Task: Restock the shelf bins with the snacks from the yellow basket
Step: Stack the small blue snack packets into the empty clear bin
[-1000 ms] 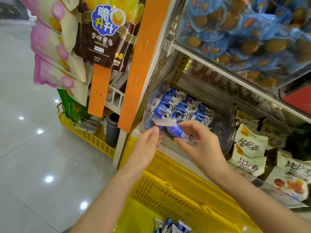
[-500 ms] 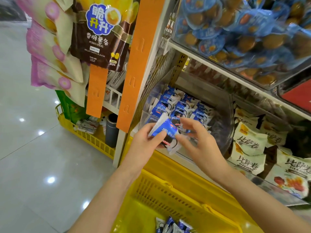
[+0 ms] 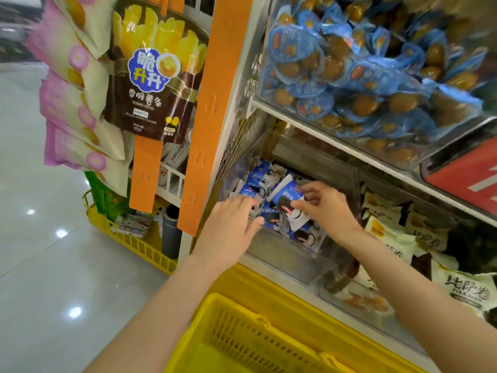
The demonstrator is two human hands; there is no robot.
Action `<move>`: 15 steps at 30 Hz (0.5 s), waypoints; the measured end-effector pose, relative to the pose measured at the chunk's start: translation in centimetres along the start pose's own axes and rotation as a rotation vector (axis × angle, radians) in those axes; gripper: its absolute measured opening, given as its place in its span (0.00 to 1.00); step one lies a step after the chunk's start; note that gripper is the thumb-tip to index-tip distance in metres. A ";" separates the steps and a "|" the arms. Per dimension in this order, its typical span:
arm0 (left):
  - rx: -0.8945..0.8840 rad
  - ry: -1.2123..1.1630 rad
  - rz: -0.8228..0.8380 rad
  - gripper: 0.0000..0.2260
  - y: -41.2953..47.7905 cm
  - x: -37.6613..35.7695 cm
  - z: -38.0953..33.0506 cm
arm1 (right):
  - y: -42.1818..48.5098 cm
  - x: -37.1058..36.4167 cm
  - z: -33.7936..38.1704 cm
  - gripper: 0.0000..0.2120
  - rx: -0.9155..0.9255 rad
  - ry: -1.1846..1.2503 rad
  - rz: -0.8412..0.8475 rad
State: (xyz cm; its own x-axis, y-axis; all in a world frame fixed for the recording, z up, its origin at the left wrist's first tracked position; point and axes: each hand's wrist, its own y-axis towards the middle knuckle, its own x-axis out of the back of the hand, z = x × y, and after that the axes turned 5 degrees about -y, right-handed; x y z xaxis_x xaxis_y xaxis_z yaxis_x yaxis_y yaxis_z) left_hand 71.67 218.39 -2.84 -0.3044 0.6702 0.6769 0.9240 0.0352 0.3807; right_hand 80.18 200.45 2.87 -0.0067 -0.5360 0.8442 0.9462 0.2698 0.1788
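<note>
A clear shelf bin [image 3: 282, 261] on the lower shelf holds several blue-and-white cookie snack packets [image 3: 258, 179]. Both my hands are inside it. My right hand [image 3: 326, 208] pinches one blue snack packet [image 3: 289, 195] between thumb and fingers, held tilted above the pile. My left hand [image 3: 231, 224] lies with straight fingers against the packets at the bin's left front and grips nothing. The yellow basket [image 3: 242, 332] stands directly below the shelf; its contents are out of view.
A clear bin of blue-wrapped brown snacks [image 3: 349, 76] overhangs on the shelf above. White pizza-roll packets [image 3: 398, 238] fill the bin to the right. Orange hanging strips [image 3: 204, 117] with potato-stick bags [image 3: 150, 84] hang to the left. A second yellow crate [image 3: 134, 243] sits on the floor.
Both hands have moved from the bin's front edge deeper into the bin. The blue packet held by both hands is now pinched by my right hand alone; my left hand has flattened.
</note>
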 end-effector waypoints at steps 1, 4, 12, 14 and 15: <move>-0.024 0.059 0.026 0.15 0.3 -0.2 0.5 | 0.7 -0.6 -0.4 0.14 0.012 -0.087 0.099; -0.082 0.162 0.031 0.15 0.2 -0.9 1.6 | 2.0 -2.8 -1.3 0.17 0.039 -0.260 0.265; -0.095 0.159 0.001 0.19 -0.1 -1.5 1.8 | 3.6 -3.9 -1.6 0.18 0.106 -0.309 0.373; -0.097 0.166 0.020 0.19 -0.1 -1.4 1.7 | 3.8 -3.3 -1.6 0.17 0.081 -0.274 0.357; -0.095 0.165 0.023 0.19 -0.1 -1.3 1.7 | 3.9 -3.0 -1.6 0.17 0.067 -0.280 0.345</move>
State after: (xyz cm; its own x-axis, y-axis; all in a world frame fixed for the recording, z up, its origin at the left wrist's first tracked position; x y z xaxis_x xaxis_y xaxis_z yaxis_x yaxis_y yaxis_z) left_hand 72.35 218.73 -4.85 -0.3244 0.5387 0.7775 0.9076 -0.0542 0.4162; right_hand 84.43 201.82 0.20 0.2097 -0.1708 0.9627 0.8852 0.4513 -0.1127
